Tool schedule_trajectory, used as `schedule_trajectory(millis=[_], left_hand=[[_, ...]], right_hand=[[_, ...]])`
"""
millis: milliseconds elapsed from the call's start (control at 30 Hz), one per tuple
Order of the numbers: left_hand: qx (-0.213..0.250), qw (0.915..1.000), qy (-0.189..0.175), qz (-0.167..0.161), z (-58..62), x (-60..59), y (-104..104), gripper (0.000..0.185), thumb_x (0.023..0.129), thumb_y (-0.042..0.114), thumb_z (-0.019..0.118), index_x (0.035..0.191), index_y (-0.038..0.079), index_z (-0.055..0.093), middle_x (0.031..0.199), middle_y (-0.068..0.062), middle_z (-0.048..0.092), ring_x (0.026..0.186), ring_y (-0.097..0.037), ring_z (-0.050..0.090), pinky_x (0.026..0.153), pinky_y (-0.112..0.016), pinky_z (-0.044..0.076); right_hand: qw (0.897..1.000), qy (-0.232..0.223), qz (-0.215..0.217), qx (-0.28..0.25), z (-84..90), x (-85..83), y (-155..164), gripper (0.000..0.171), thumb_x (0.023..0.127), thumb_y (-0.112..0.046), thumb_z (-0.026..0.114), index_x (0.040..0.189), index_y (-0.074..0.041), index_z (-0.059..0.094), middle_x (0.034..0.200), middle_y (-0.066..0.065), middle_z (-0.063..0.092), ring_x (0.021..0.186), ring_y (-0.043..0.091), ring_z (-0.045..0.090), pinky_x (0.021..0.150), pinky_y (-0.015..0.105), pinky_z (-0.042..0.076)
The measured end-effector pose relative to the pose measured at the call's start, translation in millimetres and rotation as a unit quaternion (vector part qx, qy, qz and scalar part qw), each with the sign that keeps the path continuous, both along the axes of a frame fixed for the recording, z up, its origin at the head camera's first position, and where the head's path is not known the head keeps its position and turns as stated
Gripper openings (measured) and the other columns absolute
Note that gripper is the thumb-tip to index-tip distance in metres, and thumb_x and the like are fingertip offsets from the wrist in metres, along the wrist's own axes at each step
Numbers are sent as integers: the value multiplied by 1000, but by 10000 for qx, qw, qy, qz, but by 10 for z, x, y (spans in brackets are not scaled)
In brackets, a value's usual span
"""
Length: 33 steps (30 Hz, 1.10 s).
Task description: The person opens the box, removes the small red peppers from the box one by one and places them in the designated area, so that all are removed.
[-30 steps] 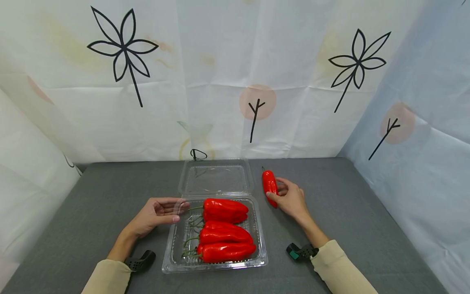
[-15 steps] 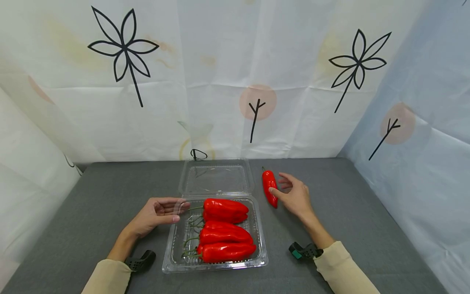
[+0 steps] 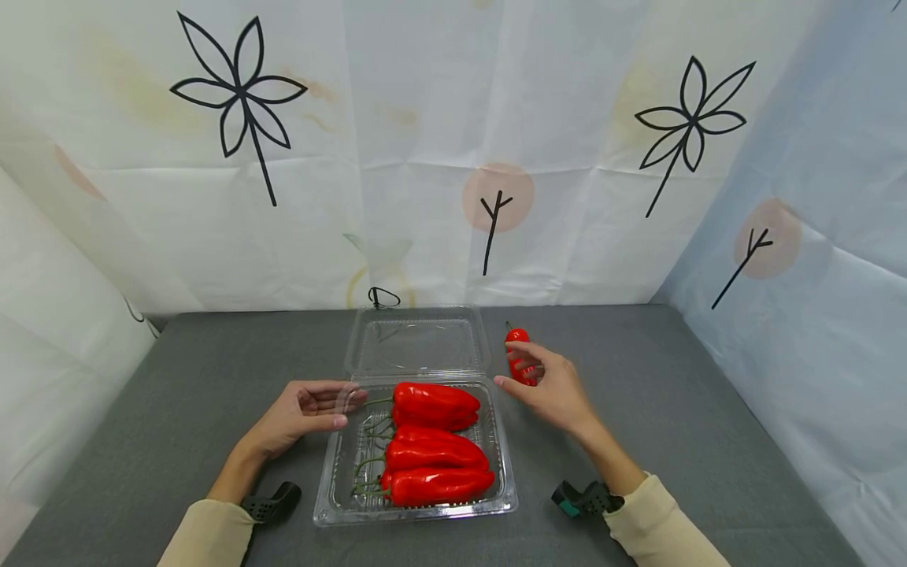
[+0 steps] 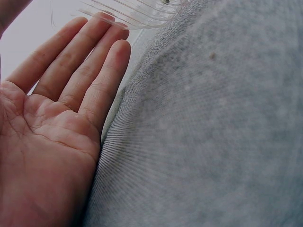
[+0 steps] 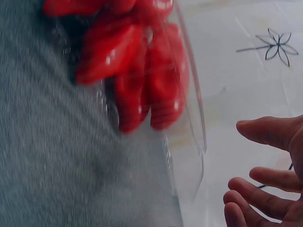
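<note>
A hinged clear plastic container (image 3: 329, 492) stands on the table with its lid (image 3: 418, 342) folded back. Several red peppers (image 3: 439, 488) with green stems lie side by side in it, stems to the left. My left hand (image 3: 301, 413) is at the container's left wall, its straight fingers (image 4: 90, 66) reaching that edge in the left wrist view. One more red pepper (image 3: 518, 336) lies on the table right of the container, partly hidden by my right hand (image 3: 556, 390). That hand hovers there with fingers spread and nothing in its grasp, the thumb pointing to the container's right rim.
A grey cloth (image 3: 234, 354) covers the table. White printed curtains (image 3: 418, 157) close off the back and both sides. Each wrist wears a black strap, the right one (image 3: 584, 500) with a green patch.
My right hand has let go of the lone pepper, drawn back to the right, then come left across it toward the container. The left hand and the container have stayed put.
</note>
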<state>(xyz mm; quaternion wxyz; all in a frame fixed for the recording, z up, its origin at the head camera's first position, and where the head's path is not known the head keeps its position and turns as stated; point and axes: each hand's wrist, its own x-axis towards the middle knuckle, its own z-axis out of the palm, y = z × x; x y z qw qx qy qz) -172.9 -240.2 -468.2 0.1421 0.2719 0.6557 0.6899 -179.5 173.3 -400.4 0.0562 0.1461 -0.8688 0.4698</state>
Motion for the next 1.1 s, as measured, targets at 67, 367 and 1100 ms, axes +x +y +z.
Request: schedule_trajectory(millis=[67,367,1100], left_hand=[[-26,10000,-28,34,14,9,6,51,91,-11,66,138,-18,49,133,-19,65,122,-23,64,96,-32,54],[-4,10000,35,-4,0,2,-1,50,91,-11,66,137,-19,48,133,-21,64,122,-24,64,96,-32,54],[39,9999,96,-57,-13,-14,-1,49,92,-11,65,137,-19,49,132,-21,64,122,-24,64,96,-31,53]], right_hand=[[9998,15,183,-27,17,34,-29,49,85,-17,84,130,-7,66,114,13,70,97,36,67,84,51,57],[9927,34,1199,83,65,195,-185,42,86,-20,82,124,-7,70,113,10,72,97,32,67,84,50,56],[9576,-182,2874,-85,-70,409,-467,48,86,-27,80,126,-4,67,117,7,71,97,22,65,86,43,56]])
